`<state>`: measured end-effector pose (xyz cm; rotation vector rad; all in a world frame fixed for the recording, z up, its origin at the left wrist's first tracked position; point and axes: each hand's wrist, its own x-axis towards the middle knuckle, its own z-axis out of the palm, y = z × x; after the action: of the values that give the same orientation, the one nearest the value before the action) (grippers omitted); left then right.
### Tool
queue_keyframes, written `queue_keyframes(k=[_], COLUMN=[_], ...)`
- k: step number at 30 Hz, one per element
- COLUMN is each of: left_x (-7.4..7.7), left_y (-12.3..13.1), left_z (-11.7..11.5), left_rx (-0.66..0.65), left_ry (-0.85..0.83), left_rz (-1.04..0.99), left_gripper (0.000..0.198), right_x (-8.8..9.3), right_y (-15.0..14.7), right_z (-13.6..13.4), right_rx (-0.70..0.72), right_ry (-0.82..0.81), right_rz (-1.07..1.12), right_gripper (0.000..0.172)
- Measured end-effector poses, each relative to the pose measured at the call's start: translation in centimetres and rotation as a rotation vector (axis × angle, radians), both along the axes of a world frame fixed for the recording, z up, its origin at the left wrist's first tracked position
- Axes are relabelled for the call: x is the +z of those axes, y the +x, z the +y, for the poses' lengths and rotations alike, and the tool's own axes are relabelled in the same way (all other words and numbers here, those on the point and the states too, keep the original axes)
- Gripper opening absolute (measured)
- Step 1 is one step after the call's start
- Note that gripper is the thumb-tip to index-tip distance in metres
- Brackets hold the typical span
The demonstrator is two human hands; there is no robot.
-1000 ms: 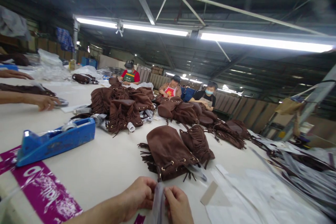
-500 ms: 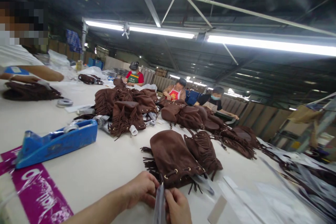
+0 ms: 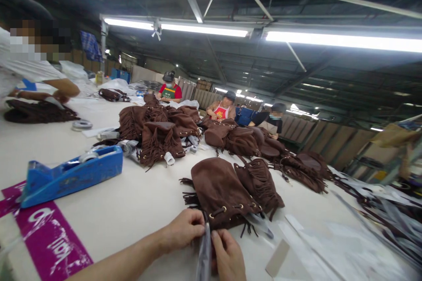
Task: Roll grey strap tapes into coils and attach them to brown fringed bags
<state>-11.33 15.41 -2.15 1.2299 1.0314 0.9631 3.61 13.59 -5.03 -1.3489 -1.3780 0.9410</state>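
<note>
At the bottom centre, my left hand pinches the upper end of a plastic-sleeved strap, thumb and fingers closed. My right hand is closed on the strap's other side, a little lower, with its fingertips partly hidden. The translucent grey sleeve hangs toward the bottom edge, and something dark shows inside it. Just beyond my hands lies a brown fringed bag, its mouth with gold eyelets and lacing facing me. A second brown fringed bag rests against its right side.
A blue tape dispenser stands at left on a purple printed sheet. Piled brown bags cover the table's middle. Clear plastic sheets and straps lie at right. Co-workers sit across the table; one person works at far left.
My view has shifted slightly. My hands stay on the strap, and more dark material shows inside its sleeve. At far left, the co-worker's head and hand have moved rightward over a bag.
</note>
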Motion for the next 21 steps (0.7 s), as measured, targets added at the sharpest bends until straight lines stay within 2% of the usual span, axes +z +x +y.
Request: queue_keyframes(k=[3,6,9,11,13,15,18,21], left_x=[-0.5,-1.1,-1.4,-1.2,-0.8,-0.3,0.3,0.5], left_y=[0.4,0.6,0.5,0.5,0.4,0.4,0.4,0.5], left_z=[0.4,0.8,0.9,0.9,0.8,0.7,0.0,-0.8], left_rx=[0.046,0.062,0.064,0.07,0.074,0.076,0.064,0.032], left_ry=[0.072,0.089,0.09,0.097,0.102,0.102,0.093,0.087], left_rz=[-0.006,-0.006,-0.012,-0.022,-0.033,-0.043,-0.058,-0.115], left_gripper=[0.015,0.016,0.016,0.018,0.018,0.016,0.015,0.02], right_x=[0.2,-0.1,-0.7,-0.8,-0.6,0.1,1.7,3.1], right_y=[-0.1,-0.4,-0.5,-0.3,0.0,0.3,1.0,2.0], right_z=[-0.9,-2.1,-2.6,-2.4,-2.1,-1.9,-1.7,-1.4], right_rx=[-0.028,-0.018,-0.018,0.0,0.067,0.15,0.255,0.365], right_ry=[0.057,0.114,0.093,0.093,0.055,-0.069,-0.275,-0.402], right_rz=[-0.049,-0.193,-0.388,-0.416,-0.298,-0.074,0.241,0.426], right_gripper=[0.039,0.029,0.039,0.041,0.031,0.024,0.025,0.027])
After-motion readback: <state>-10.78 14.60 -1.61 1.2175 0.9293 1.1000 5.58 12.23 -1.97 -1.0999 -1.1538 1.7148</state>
